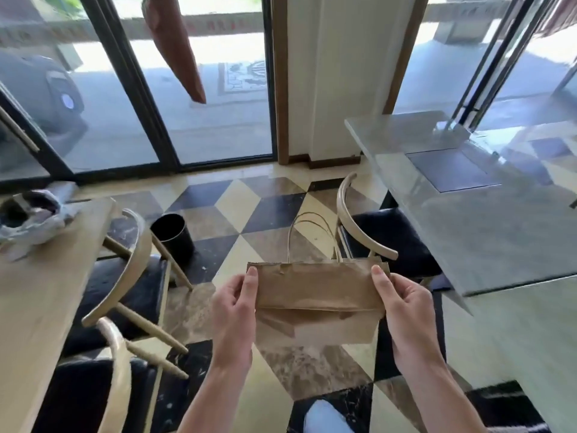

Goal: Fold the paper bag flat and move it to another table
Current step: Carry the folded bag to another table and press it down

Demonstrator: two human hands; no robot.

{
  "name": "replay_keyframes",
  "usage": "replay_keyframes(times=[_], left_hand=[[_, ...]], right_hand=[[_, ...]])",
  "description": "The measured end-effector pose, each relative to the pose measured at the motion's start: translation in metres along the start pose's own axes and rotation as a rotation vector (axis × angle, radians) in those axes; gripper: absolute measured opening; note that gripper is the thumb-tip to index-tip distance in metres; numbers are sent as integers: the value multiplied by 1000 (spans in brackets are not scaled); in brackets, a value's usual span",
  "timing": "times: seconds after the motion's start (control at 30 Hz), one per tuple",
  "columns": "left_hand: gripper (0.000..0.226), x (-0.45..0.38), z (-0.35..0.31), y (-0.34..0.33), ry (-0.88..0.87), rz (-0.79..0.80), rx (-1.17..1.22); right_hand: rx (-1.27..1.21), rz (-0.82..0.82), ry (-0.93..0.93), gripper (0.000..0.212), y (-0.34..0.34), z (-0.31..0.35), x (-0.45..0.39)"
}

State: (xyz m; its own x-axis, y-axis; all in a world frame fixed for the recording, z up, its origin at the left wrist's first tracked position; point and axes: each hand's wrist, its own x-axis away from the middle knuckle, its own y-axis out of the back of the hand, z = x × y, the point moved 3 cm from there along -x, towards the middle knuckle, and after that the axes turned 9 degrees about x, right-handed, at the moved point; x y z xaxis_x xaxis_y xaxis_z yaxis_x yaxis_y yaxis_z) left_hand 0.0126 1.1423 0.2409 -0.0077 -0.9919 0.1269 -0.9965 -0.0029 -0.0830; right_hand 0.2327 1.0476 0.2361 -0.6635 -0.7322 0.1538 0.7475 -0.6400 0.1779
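Both hands' fingers clamp the flattened paper bag (318, 303); keep the fold pinched and carry it toward the counter (487, 232) at two o'clock.

I can read no text, label, brand or number anywhere from here. The paper bag (318, 303) shows only plain brown paper with creases. At about eleven o'clock, red marks run along a pale band (215, 25) outside the glass, and at twelve o'clock a patterned mat (243, 77) lies outdoors; both are too blurred to make out.
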Motion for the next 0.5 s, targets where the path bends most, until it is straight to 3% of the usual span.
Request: replay_keyframes(times=[0.3,0.5], left_hand=[[43,-186,8,-127,59,187,20],[45,-302,6,-247,84,328,-20]], right_hand=[[-51,-150,-31,31,-15,15,-174],[-11,-285,-52,51,2,34,-297]])
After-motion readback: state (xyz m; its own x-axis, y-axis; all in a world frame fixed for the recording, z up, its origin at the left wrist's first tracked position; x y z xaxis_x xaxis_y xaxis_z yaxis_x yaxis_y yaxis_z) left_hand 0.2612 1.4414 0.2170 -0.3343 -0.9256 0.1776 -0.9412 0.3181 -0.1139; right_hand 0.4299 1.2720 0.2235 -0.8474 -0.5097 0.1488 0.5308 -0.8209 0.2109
